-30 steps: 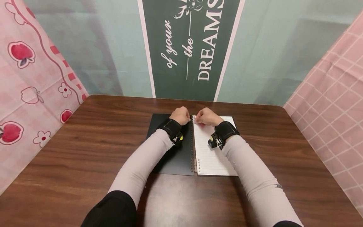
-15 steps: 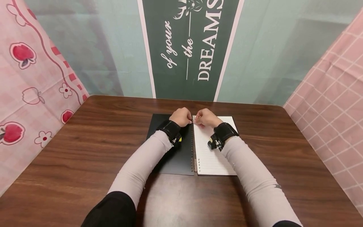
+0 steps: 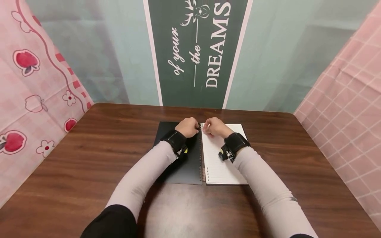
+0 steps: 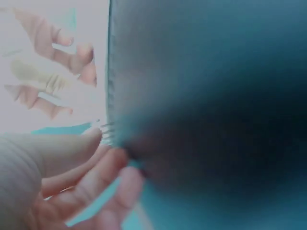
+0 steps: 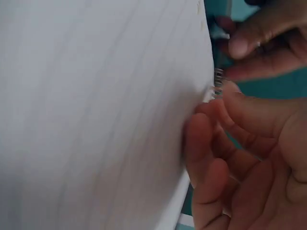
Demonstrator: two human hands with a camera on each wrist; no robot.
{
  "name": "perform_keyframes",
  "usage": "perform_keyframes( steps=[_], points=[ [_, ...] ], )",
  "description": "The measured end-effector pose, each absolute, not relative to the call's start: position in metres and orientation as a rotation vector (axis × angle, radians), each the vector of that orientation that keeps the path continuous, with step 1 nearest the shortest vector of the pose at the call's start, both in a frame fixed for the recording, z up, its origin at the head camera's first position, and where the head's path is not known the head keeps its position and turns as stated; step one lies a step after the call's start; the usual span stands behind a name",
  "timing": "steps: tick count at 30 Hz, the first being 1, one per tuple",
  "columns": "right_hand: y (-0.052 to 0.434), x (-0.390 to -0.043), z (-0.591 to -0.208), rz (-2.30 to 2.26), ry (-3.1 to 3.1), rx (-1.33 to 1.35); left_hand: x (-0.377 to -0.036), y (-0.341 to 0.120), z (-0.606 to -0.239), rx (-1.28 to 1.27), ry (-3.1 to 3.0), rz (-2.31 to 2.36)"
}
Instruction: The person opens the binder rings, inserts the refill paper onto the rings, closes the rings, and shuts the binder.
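A ring-bound notebook lies open on the table, its black cover [image 3: 181, 170] on the left and white lined pages [image 3: 224, 173] on the right. My left hand [image 3: 187, 127] is at the top of the spine, thumb and fingertips pinching the rings [image 4: 107, 133] beside the cover's edge. Across from it, my right hand [image 3: 216, 127] pinches the same top end, thumb tip on the rings [image 5: 218, 76] and the other fingers curled by the page edge. Part of the cover is hidden under the left forearm. Toward the near end, small punched holes show along the page edge.
The brown wooden table [image 3: 98, 148] extends around the notebook. Behind stands a green curtain [image 3: 131, 66] with a lettered panel. Pink cloths hang at the left [image 3: 44, 125] and right [image 3: 351, 125]. Each wrist wears a black strap with a small camera.
Both hands stay at the top of the spine. The right thumb and forefinger now show a small gap behind their tips. The head view has tilted slightly, shifting the scene down.
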State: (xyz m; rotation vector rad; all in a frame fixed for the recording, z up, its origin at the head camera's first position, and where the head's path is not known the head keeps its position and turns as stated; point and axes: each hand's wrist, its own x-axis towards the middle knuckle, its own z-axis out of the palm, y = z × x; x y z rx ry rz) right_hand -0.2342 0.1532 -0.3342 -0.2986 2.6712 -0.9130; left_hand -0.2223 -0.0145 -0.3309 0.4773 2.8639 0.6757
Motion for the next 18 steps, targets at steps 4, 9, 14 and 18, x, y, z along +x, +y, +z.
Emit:
perform_keyframes(
  steps=[4,9,14,18],
  points=[
    [0.167,-0.218,-0.328,-0.852,2.672,-0.374,-0.204,-0.031,-0.323,0.608,2.796,0.613],
    [0.18,-0.197,-0.319,-0.812,2.664,-0.457,-0.178,-0.048,-0.306,0.729,2.761,0.603],
    [0.187,-0.178,-0.316,-0.802,2.667,-0.512,-0.161,-0.053,-0.297,0.779,2.791,0.617],
    [0.191,-0.161,-0.318,-0.815,2.676,-0.565,-0.148,-0.058,-0.295,0.828,2.791,0.638]
  ],
)
